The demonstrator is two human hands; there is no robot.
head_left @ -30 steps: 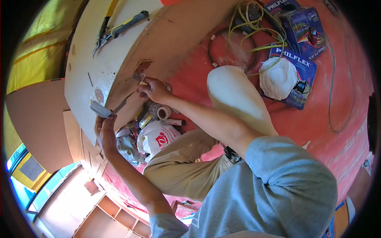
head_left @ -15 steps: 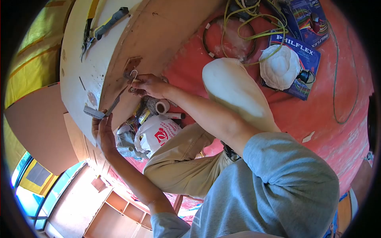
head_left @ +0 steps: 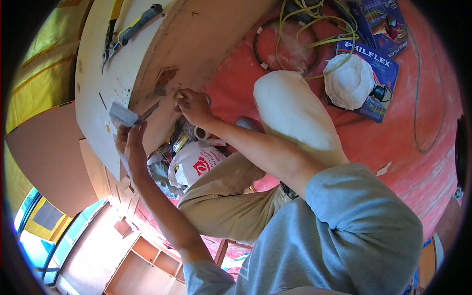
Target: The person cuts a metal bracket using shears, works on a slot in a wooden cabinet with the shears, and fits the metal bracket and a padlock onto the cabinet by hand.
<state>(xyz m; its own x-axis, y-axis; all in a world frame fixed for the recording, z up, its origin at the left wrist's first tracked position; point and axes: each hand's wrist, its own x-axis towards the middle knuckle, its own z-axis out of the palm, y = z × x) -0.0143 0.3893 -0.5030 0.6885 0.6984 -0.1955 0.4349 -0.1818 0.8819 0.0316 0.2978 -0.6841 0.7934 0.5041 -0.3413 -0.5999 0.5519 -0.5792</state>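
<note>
My left hand (head_left: 130,142) is closed around a grey, ridged rectangular block joined to a dark flat strip. The grey block (head_left: 123,115) sticks up above my fingers in front of the pale curved panel (head_left: 101,93). The dark strip (head_left: 148,113) points from my fingers toward the brown panel face (head_left: 164,54). My right hand (head_left: 195,106) is closed in a pinch, with a small yellowish bit and a thin loop at its fingertips; what it holds is too small to name. Just beyond it is a dark rectangular cutout (head_left: 165,77) in the brown face.
Wire cutters (head_left: 108,56) and a grey-and-yellow handled tool (head_left: 140,24) lie on the pale panel. A white plastic bag (head_left: 196,164) and a paper roll (head_left: 200,132) sit below my hands. Blue Philflex boxes (head_left: 388,69), yellow cable (head_left: 314,44) and a white bundle (head_left: 350,81) lie on the red floor.
My right hand has drawn back from the cutout and the dark strip. My left hand has moved slightly up and right, turning the grey block so its broad face shows.
</note>
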